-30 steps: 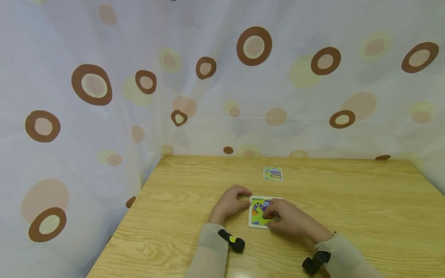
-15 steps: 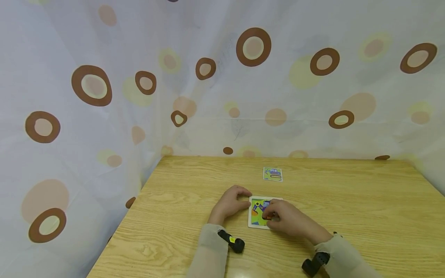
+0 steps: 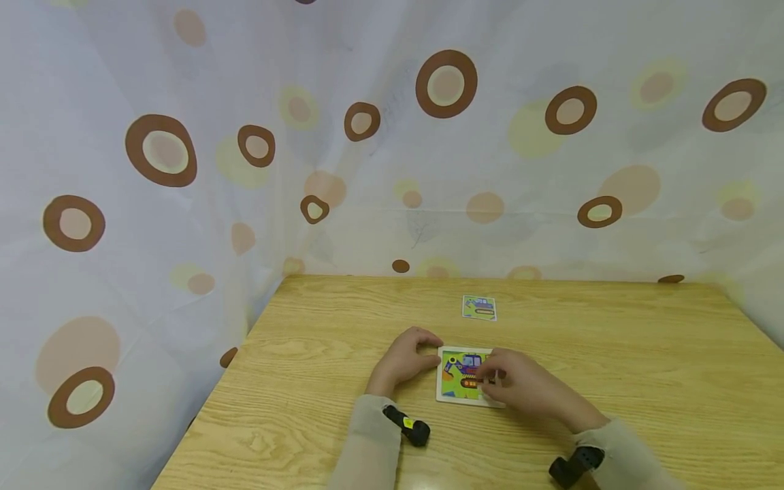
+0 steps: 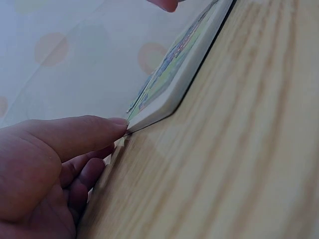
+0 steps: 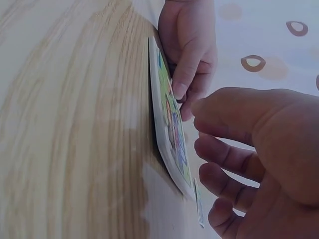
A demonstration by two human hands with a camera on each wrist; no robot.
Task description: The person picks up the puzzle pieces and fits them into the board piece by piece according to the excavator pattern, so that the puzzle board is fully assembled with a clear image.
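On the table lies a square jigsaw puzzle (image 3: 456, 388) in a white frame, with an excavator picture on green. My left hand (image 3: 401, 357) touches its left edge with thumb and forefinger spread apart. The left wrist view shows that thumb (image 4: 107, 128) right at the frame's corner. My right hand (image 3: 520, 381) is over the puzzle's right side, its fingers loosely bent. In the right wrist view, the thumb (image 5: 224, 112) and fingers show no piece between them. The right hand hides part of the puzzle's right side in the head view.
A small picture card (image 3: 479, 307) with a similar excavator lies behind the puzzle. The wooden table (image 3: 331, 340) meets a pale curtain (image 3: 343, 238) with brown rings at its back and left.
My right hand has shifted right across the puzzle, uncovering more of the excavator's cab and track. The left hand stays at the frame's left edge.
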